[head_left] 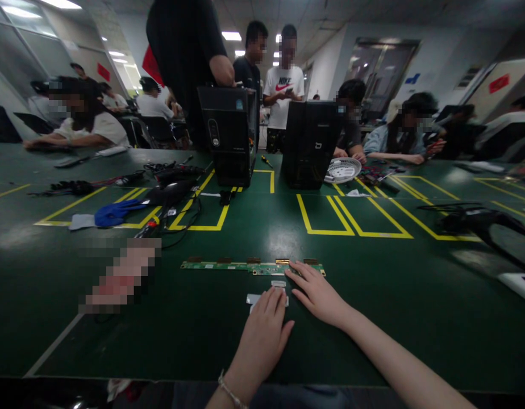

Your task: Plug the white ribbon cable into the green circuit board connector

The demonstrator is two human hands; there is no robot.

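A long, thin green circuit board strip (228, 265) with several brown-gold tabs along its far edge lies crosswise on the green table. My right hand (316, 289) rests flat with fingers stretched, its fingertips touching the right part of the strip. Nearer to me, my left hand (265, 326) lies palm down over small silvery-white pieces (253, 299), fingers extended and close together. A small pale, flat piece (278, 283) sits just beyond the left fingertips, between the hand and the strip. What lies under the left palm is hidden.
Two black computer towers (311, 145) stand at the back. A blue glove (117, 213), black cables (190, 218) and a screwdriver (149, 228) lie on the left. A black-framed object (479, 221) is at right. Several people sit or stand beyond the table, one near a white round basket (342, 170).
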